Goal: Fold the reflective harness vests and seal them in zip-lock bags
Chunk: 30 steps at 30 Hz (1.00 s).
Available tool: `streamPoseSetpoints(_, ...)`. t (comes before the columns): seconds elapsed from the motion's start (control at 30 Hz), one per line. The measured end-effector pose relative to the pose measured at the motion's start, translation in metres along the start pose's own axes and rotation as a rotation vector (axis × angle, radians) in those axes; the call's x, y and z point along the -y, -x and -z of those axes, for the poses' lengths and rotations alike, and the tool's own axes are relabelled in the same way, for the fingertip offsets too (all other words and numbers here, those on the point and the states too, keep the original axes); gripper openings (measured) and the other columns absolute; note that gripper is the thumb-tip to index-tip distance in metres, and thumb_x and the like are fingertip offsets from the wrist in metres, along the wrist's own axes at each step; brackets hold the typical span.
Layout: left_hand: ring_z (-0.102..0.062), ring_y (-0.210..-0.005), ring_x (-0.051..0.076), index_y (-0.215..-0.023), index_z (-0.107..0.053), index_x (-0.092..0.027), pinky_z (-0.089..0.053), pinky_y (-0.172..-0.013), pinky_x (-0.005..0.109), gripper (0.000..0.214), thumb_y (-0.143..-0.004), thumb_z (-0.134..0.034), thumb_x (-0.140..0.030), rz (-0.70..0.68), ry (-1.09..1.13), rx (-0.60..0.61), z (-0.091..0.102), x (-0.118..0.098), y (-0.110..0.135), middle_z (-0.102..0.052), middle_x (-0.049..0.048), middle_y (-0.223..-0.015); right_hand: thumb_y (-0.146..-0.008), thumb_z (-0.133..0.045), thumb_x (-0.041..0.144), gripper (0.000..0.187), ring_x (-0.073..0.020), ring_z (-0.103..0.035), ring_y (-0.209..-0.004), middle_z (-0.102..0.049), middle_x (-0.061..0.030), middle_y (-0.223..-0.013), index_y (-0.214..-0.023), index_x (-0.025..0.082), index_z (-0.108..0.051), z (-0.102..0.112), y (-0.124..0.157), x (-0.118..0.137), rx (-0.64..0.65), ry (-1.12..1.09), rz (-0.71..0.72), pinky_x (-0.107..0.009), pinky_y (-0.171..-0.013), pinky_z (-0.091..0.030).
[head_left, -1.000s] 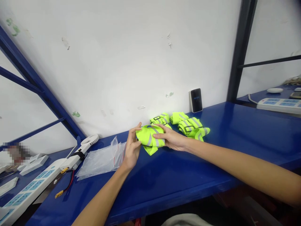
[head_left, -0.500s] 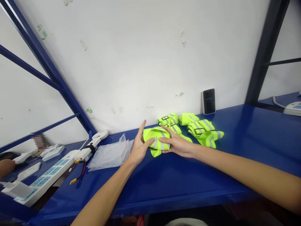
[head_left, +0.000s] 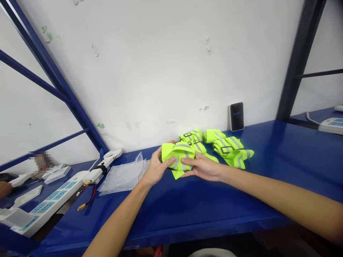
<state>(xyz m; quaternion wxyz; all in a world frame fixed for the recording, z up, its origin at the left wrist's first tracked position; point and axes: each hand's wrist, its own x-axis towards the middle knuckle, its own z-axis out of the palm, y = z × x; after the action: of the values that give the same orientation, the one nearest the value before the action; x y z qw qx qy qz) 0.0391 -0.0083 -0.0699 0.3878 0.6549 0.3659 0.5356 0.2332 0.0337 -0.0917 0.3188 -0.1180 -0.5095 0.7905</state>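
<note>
A folded neon-yellow reflective vest (head_left: 179,155) with grey stripes sits between both my hands, lifted slightly off the blue bench (head_left: 214,207). My left hand (head_left: 156,168) wraps its left side, thumb on the front. On the right side my right hand (head_left: 204,167) pinches the bundle with thumb and fingers. Just behind lie several more folded reflective vests (head_left: 230,148), near the wall.
A stack of clear zip bags (head_left: 122,175) lies to the left of my hands. Further left are a white hand fan (head_left: 108,159), a long power strip (head_left: 50,201) and loose wires. A dark device (head_left: 237,116) leans on the wall. Another person's hand (head_left: 4,188) shows at far left.
My left hand has gone from an open palm against the vest to fingers closed around it. The bundle is a bit higher and more compact. The view has shifted slightly.
</note>
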Motion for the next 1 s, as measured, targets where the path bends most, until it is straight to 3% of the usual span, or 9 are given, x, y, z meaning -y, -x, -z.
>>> streamPoseSetpoints(0.33,-0.06,-0.115,0.029,-0.129,-0.057,-0.017,-0.049,-0.096,0.037,0.057,-0.078,-0.072,-0.039,0.027,-0.209,0.051,0.003,0.006,-0.002,-0.066,0.0088,-0.124,-0.075,-0.076,0.012,0.037,-0.0185,-0.068,-0.1,-0.071,-0.0024,-0.11,-0.108,0.024,-0.066,0.007,-0.004,-0.008,-0.127,0.036,-0.017,-0.041,-0.099,-0.052)
streamPoseSetpoints(0.53,-0.065,-0.1,0.025,-0.113,-0.062,-0.013,-0.052,-0.085,0.033,0.048,-0.079,-0.07,-0.046,0.089,-0.192,-0.095,-0.006,0.017,-0.005,-0.07,0.0093,-0.108,-0.069,-0.079,0.01,0.035,-0.0184,-0.068,-0.094,-0.071,-0.0028,-0.1,-0.1,0.02,-0.068,-0.001,-0.007,-0.011,-0.241,0.106,0.026,-0.041,-0.096,-0.053)
streamPoseSetpoints(0.67,-0.067,-0.09,0.024,-0.103,-0.064,-0.012,-0.053,-0.078,0.033,0.043,-0.078,-0.071,-0.046,0.083,-0.24,-0.121,-0.004,0.025,-0.007,-0.072,0.0086,-0.099,-0.067,-0.081,0.012,0.039,-0.0194,-0.067,-0.096,-0.072,-0.0035,-0.102,-0.102,0.02,-0.068,-0.005,-0.003,-0.007,-0.172,0.117,0.01,-0.042,-0.096,-0.053)
streamPoseSetpoints(0.73,-0.066,-0.088,0.023,-0.102,-0.064,-0.012,-0.052,-0.077,0.033,0.041,-0.079,-0.069,-0.045,0.058,-0.263,-0.125,-0.002,0.026,-0.007,-0.072,0.0083,-0.097,-0.069,-0.081,0.018,0.031,-0.0208,-0.064,-0.104,-0.07,-0.0036,-0.106,-0.098,0.021,-0.069,-0.005,-0.002,-0.004,-0.123,0.078,-0.005,-0.042,-0.098,-0.052)
streamPoseSetpoints(0.87,-0.066,-0.092,0.023,-0.107,-0.062,-0.013,-0.051,-0.079,0.031,0.038,-0.082,-0.067,-0.042,-0.009,-0.268,-0.087,-0.003,0.023,-0.006,-0.071,0.0078,-0.1,-0.077,-0.078,0.029,0.02,-0.0238,-0.056,-0.119,-0.067,-0.0032,-0.112,-0.094,0.025,-0.069,-0.002,-0.001,-0.001,-0.177,0.023,0.0,-0.045,-0.096,-0.054)
streamPoseSetpoints(1.0,-0.065,-0.096,0.023,-0.111,-0.061,-0.015,-0.05,-0.081,0.031,0.038,-0.083,-0.067,-0.041,-0.055,-0.237,-0.057,-0.005,0.024,-0.004,-0.07,0.0074,-0.106,-0.073,-0.081,0.028,0.026,-0.0233,-0.061,-0.11,-0.069,-0.0023,-0.104,-0.096,0.026,-0.069,0.002,-0.003,-0.002,-0.198,0.041,0.014,-0.045,-0.096,-0.055)
